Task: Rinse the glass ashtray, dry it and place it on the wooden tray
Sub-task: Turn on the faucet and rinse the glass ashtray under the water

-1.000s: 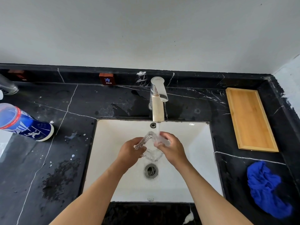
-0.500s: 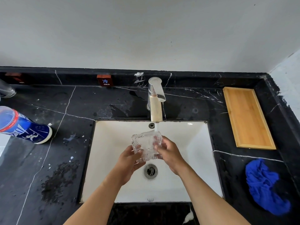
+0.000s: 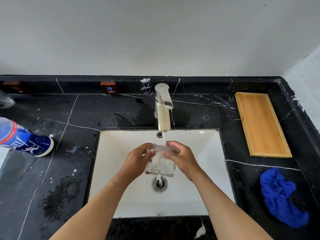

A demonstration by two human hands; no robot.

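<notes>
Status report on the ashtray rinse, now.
Left hand and right hand both gripping glass ashtray under running faucet. Wooden tray bare, blue cloth beside sink. Nothing in the way.

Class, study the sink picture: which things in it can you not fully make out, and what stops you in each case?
Head view, the only one:
- Glass ashtray: clear glass under running water, its upper part covered by the left hand and right hand; shape and cleanliness unclear.
- Blue can: cut off by the left edge; label unreadable.
- Grey object: mostly outside the left edge.
- Blue cloth: crumpled, size unknowable.
- Red tag: too dark to read.
</notes>
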